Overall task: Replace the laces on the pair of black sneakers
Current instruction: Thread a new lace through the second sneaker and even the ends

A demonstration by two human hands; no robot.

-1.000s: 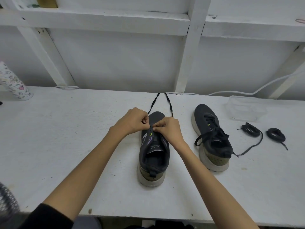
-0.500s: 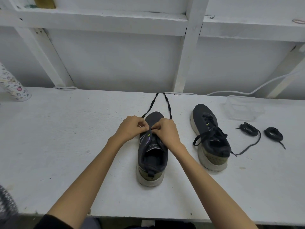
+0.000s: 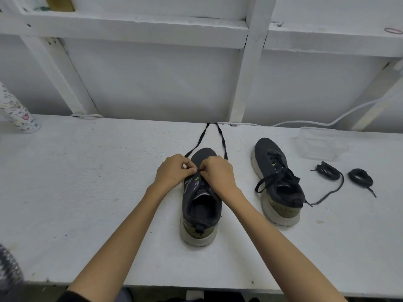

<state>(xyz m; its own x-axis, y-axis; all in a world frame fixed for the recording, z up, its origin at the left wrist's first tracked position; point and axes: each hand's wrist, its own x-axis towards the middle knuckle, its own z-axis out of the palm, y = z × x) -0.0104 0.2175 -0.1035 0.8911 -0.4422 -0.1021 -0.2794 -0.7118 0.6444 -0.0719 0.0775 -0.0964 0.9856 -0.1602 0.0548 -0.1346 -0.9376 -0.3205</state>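
Both hands meet over the front of a black sneaker [image 3: 200, 205] at the middle of the white painted table [image 3: 87, 182]: the left hand [image 3: 174, 171] and right hand [image 3: 218, 174] have their fingers curled, fingertips touching, pinching the flat black lace [image 3: 221, 140] at the eyelets. Its two ends run toward twelve o'clock to the back wall. At three o'clock from this shoe stands the second sneaker [image 3: 277, 182], laced, toe away. Farther toward three lie two coiled black laces [image 3: 328, 173] [image 3: 359, 177], and at two o'clock a clear plastic container [image 3: 322, 144]. A white cable [image 3: 327, 122] runs along the back edge. At ten o'clock stands a patterned tumbler [image 3: 17, 114]. White wooden posts [image 3: 248, 73] and a shelf [image 3: 130, 29] frame the wall.
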